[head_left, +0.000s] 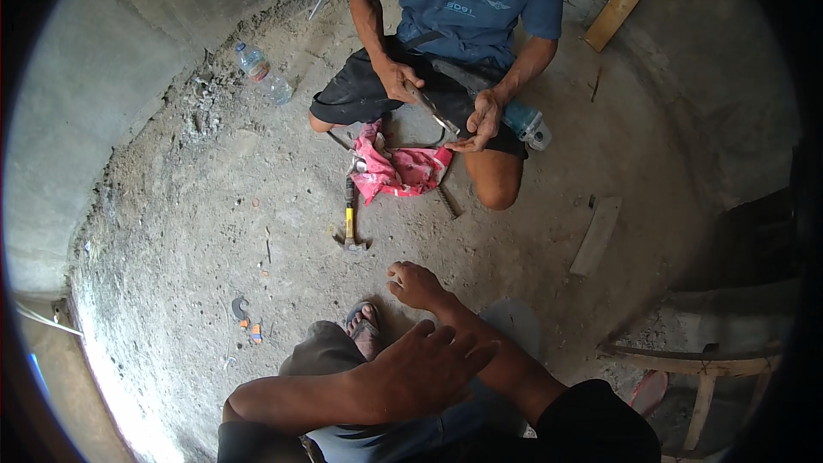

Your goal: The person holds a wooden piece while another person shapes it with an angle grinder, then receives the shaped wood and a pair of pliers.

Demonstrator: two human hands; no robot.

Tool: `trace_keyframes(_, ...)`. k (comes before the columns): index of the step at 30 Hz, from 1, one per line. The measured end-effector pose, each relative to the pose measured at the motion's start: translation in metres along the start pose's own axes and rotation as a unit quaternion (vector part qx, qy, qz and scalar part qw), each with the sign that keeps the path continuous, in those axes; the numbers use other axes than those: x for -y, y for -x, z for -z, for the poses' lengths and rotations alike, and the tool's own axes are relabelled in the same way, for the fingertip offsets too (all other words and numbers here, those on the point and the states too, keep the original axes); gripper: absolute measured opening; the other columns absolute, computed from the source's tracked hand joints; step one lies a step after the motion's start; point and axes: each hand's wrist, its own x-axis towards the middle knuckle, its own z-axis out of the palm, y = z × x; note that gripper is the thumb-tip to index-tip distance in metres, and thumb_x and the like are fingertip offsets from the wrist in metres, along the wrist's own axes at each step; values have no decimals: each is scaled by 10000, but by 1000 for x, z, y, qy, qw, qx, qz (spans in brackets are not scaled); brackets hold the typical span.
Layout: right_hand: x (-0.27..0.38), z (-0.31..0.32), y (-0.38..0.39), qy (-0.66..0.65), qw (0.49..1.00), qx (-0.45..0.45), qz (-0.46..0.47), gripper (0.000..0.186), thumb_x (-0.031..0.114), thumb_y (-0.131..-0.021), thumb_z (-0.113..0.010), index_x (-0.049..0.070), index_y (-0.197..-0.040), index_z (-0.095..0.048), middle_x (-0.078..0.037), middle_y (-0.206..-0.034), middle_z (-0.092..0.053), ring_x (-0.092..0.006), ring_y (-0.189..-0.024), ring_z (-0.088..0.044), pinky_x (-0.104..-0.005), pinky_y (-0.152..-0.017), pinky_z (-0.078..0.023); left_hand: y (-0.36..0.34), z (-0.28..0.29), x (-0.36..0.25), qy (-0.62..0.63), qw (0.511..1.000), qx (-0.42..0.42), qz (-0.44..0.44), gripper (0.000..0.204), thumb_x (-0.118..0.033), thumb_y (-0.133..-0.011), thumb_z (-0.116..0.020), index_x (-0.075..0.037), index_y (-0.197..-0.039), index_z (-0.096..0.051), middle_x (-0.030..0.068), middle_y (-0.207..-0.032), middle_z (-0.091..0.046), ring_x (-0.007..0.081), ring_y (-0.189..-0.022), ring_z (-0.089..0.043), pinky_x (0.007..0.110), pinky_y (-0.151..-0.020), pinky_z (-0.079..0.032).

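Observation:
My left hand lies across my right forearm, its fingers spread and holding nothing. Beyond it my right hand hangs over the ground with loosely bent fingers and nothing in them. Nearest to it on the ground is a claw hammer with a yellow and black handle, its head toward me. The hammer's far end meets a crumpled pink cloth. Across from me a person sits with legs folded, holding a brown-handled tool with a metal tip in one hand; the other hand is near that tip.
A teal angle grinder lies beside the person's knee. A ribbed steel bar sticks out from under the cloth. A plastic bottle is far left; boards lie right. Orange scraps are left, a wooden frame lower right.

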Motion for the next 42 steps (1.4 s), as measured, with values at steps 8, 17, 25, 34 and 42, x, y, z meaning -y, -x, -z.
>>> trace_keyframes(8,2,1,-1,1,1000,4,-8,357,278,-895,-672,31,-1151,-643,-214,-1111,-691,-393,-1073,-655,-476,-940,-514,-1,-3,0,-1,1000,2,7,659,-413,-941,-637,-61,-1470,-459,153,-1239,-641,310,-1120,-635,432,-978,-480)
trace_keyframes(17,0,3,-2,2,1000,17,-15,365,281,-893,-677,32,-1158,-641,-223,-1114,-689,-396,-1077,-657,-476,-940,-517,-3,1,0,-8,1000,21,8,644,-412,-948,-623,-47,-1457,-472,143,-1225,-650,296,-1101,-639,422,-968,-484)
trace_keyframes(25,-9,-9,-3,12,998,-44,36,332,263,-884,-679,19,-1109,-658,-158,-865,-692,-337,-850,-684,-453,-794,-534,-1,-2,-2,-15,1000,5,6,651,-414,-949,-621,-41,-1461,-468,141,-1228,-655,294,-1088,-644,417,-951,-489)
trace_keyframes(34,-2,0,-2,-3,1000,10,-6,358,275,-889,-675,30,-1148,-639,-220,-1095,-690,-393,-1067,-658,-474,-936,-518,-1,-6,-1,-13,1000,0,7,666,-412,-939,-636,-48,-1469,-463,142,-1227,-650,299,-1092,-641,425,-968,-483)
trace_keyframes(42,-3,-1,-2,-4,1000,-7,7,354,276,-892,-670,35,-1148,-641,-214,-1102,-690,-389,-1070,-654,-477,-934,-514,-1,-2,1,-11,1000,6,0,663,-406,-945,-635,-64,-1482,-450,138,-1254,-631,299,-1107,-638,421,-976,-481)
